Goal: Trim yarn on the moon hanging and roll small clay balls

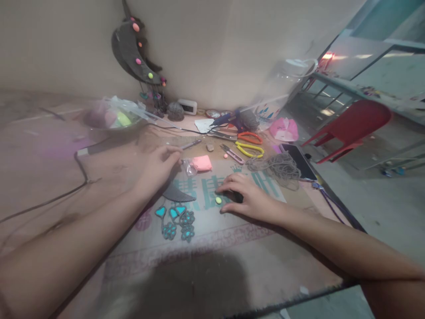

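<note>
My right hand (247, 198) rests on the table with thumb and fingers apart, holding nothing. A small yellow-green ball (218, 200) sits between its thumb and fingertips, apparently untouched. My left hand (161, 165) lies palm down, fingers loosely stretched out, beside a clear wrapper with a block of pink clay (202, 163). Whether its fingertips touch the wrapper is unclear. Just below that hand is a dark grey crescent (179, 193), its left part hidden. From it hang turquoise hearts (160, 212) and grey-edged flowers (187, 233).
Behind my hands lie a pen (191, 144), thread snips (233, 154), yellow-handled scissors (249, 149), orange-handled scissors (249, 138) and a glue gun (229, 119). Grey yarn (282, 169) and a phone (299, 163) are at right. A bowl (114, 122) stands back left; a decorated crescent (134, 55) hangs behind.
</note>
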The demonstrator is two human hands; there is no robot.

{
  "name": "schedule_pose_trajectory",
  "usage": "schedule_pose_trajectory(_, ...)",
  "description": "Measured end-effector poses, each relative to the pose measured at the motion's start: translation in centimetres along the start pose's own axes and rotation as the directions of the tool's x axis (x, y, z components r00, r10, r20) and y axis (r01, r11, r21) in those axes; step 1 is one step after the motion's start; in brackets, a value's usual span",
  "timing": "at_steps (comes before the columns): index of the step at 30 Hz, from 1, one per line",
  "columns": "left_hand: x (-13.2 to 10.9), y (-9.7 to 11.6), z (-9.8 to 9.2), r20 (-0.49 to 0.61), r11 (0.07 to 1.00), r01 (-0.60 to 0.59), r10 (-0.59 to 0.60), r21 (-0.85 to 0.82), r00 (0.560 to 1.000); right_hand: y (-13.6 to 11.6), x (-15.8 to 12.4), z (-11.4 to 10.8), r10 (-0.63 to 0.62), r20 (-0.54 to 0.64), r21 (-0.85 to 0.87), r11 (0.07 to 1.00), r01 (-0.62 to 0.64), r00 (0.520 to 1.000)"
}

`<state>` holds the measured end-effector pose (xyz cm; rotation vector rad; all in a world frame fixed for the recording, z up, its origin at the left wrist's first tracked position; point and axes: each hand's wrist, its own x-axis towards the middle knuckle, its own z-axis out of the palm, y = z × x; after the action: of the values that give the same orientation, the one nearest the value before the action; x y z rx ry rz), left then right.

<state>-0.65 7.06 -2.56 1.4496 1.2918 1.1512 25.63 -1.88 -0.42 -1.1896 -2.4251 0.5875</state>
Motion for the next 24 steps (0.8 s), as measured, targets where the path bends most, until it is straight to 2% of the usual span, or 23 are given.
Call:
schedule_pose_trajectory(6, -0.1, 0.2, 0.0, 0.007, 1.0, 0.012, -0.012, 0.005, 1.0, 0.3, 0.2, 1.4, -0.076, -0.084, 0.001, 0.997, 0.077, 0.994)
schedule_pose_trajectory(10, -0.1, 0.2, 0.0, 0.009, 0.999, 0.022, -0.023, 0.028, 1.0, 0.8, 0.4, 0.3, -0.078, -0.17, 0.045, 0.995, 0.087, 0.982)
schedule_pose_trajectory(13, -0.1, 0.3, 0.0, 0.014, 0.999, 0.008, -0.009, 0.044, 1.0, 2.3, 2.0, -1.4, -0.088, -0.25, -0.048, 0.996, 0.079, 0.964)
schedule_pose_trajectory(16, -0.1, 0.2, 0.0, 0.014, 0.999, -0.002, 0.002, 0.046, 1.0, 4.5, 4.7, -2.6, -0.069, -0.292, -0.21, 0.978, 0.006, 0.954)
schedule_pose_trajectory(20, -0.1, -0.2, 0.1, 0.023, 1.0, 0.003, -0.003, 0.015, 1.0, 6.7, 7.7, -1.9, -0.05, -0.287, -0.261, 0.965, -0.027, 0.957)
schedule_pose_trajectory(24, 0.1, -0.6, 0.0, 0.035, 0.999, -0.03, 0.029, 0.022, 0.999, 6.9, 8.2, -1.2, -0.046, -0.305, -0.254, 0.967, -0.034, 0.951)
